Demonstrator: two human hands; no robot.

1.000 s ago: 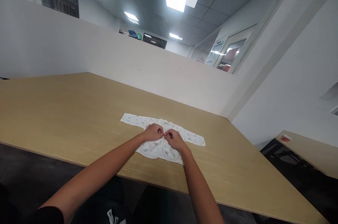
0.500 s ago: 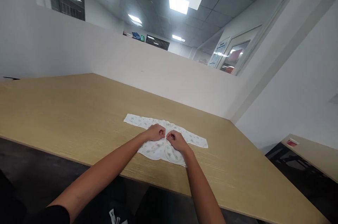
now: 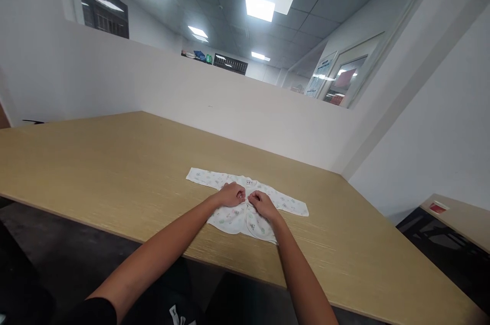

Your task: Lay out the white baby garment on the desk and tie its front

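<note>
The left hand (image 3: 230, 195) is curled nearly closed, fingertips pinching the fabric at the middle front of a small white baby shirt with a faint pastel print (image 3: 233, 217). The right hand (image 3: 262, 203) is curled the same way just beside it, pinching the facing edge, knuckles almost touching. The shirt lies flat on the light wooden table (image 3: 95, 161), sleeves spread to either side, near the table's front edge. The hands cover the shirt's centre, so what the fingers grip there is too small to tell.
</note>
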